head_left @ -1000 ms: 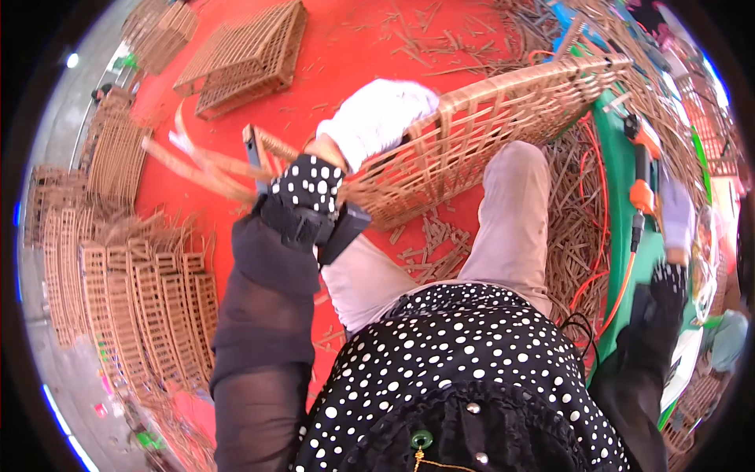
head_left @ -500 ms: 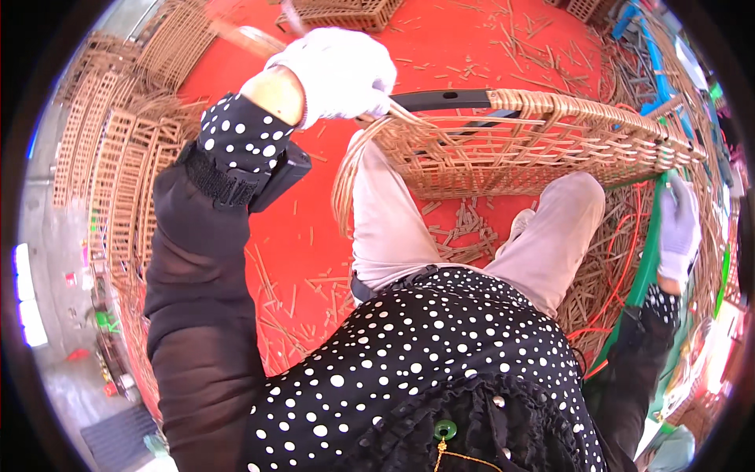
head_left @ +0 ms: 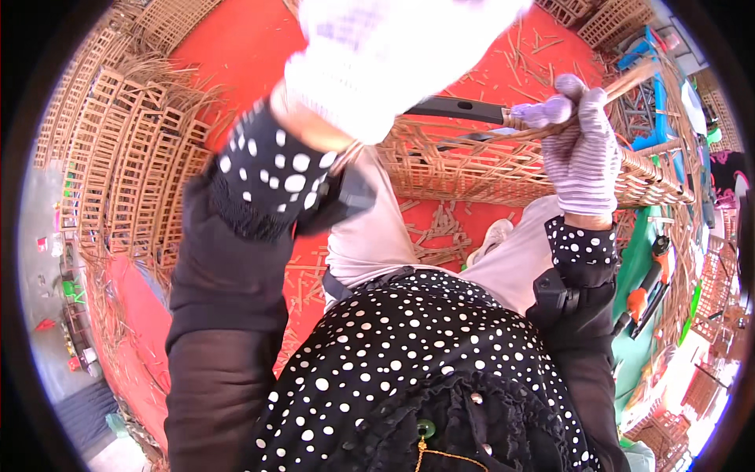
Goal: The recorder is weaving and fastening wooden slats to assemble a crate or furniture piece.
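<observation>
A tan wicker basket (head_left: 472,169) rests on its side across my knees, a black strip (head_left: 452,107) set in its upper rim. My right hand (head_left: 583,161), in a striped white-and-lilac glove, is closed at that rim. Thumb and fingers pinch a bundle of wicker strands (head_left: 629,82), which sticks out up and to the right. My left hand (head_left: 370,67), in a white glove, is raised above the basket's left end. Glare and motion smear it, and its fingers cannot be made out.
Stacks of woven wicker panels (head_left: 118,165) stand at the left. Cut wicker bits (head_left: 440,228) litter the red floor (head_left: 236,39). To my right, orange-and-black tools (head_left: 649,287) lie on a green surface (head_left: 629,346), near a blue frame (head_left: 659,118) and loose strands.
My right hand has come up from the green surface at the right to the basket rim and now grips strands there. My left hand has moved up and right, closer to the camera.
</observation>
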Action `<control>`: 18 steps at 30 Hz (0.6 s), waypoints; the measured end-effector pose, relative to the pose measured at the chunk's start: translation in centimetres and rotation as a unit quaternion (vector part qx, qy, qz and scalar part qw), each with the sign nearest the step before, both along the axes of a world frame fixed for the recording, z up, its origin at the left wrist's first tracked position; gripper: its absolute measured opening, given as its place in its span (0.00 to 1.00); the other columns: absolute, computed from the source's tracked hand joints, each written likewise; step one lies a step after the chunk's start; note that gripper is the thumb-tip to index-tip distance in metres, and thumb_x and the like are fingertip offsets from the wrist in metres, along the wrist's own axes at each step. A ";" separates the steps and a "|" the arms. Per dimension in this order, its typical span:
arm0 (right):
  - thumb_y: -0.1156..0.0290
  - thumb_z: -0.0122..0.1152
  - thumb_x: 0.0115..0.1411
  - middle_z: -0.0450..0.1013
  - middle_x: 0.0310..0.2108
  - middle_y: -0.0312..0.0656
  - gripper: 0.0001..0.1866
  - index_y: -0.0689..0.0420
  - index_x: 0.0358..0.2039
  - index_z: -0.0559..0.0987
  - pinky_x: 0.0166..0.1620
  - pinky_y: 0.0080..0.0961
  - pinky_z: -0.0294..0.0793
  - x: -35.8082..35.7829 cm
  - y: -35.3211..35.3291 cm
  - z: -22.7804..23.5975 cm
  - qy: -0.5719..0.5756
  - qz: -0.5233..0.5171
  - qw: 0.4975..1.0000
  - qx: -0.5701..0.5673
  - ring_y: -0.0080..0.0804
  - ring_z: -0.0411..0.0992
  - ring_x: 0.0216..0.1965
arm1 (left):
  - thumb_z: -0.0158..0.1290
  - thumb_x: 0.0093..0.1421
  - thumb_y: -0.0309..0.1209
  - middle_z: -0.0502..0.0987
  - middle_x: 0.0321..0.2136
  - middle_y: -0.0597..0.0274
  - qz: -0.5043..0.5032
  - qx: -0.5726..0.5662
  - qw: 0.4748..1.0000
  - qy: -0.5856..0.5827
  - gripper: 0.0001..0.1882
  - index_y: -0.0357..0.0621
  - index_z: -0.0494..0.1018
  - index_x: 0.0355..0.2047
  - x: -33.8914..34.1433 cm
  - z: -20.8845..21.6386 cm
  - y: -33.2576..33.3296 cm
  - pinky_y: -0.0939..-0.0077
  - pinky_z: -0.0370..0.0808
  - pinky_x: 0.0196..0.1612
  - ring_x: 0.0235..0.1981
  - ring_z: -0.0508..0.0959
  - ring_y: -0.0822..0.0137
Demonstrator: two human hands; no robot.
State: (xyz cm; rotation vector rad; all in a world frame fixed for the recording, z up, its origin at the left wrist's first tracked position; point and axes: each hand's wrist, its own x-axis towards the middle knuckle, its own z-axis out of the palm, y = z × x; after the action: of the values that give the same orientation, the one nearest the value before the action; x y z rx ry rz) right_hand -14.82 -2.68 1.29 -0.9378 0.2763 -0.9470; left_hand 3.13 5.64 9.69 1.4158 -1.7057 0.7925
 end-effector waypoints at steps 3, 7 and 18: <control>0.62 0.49 0.60 0.62 0.17 0.29 0.13 0.60 0.36 0.69 0.27 0.25 0.64 0.2 -0.1 1.2 -0.190 0.161 0.961 0.117 0.18 0.61 0.17 | 0.53 0.50 0.48 0.74 0.33 0.60 0.005 0.135 0.987 0.085 0.21 0.47 0.71 0.36 -0.2 -6.6 1.8 0.62 0.69 0.43 0.39 0.74 0.60; 0.63 0.51 0.58 0.60 0.18 0.27 0.10 0.57 0.32 0.68 0.22 0.18 0.54 -0.3 -0.8 1.7 -0.191 0.093 0.963 0.163 0.16 0.53 0.14 | 0.53 0.49 0.52 0.73 0.39 0.61 0.039 0.420 0.902 0.093 0.27 0.50 0.68 0.44 -1.2 -7.8 0.9 0.66 0.68 0.47 0.43 0.72 0.61; 0.67 0.39 0.60 0.49 0.09 0.26 0.17 0.48 0.14 0.60 0.23 0.21 0.51 0.1 2.2 6.8 -0.027 0.156 0.985 0.073 0.19 0.45 0.13 | 0.50 0.46 0.59 0.75 0.32 0.58 0.025 0.418 0.906 0.063 0.30 0.46 0.69 0.37 -2.2 -8.3 0.2 0.63 0.73 0.36 0.35 0.76 0.59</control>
State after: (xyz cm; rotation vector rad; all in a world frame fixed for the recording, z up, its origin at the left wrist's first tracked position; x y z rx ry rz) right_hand -14.75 -0.49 8.12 -0.7923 0.1448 -0.6522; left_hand 0.95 5.85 1.39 2.0115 -2.0055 -0.0679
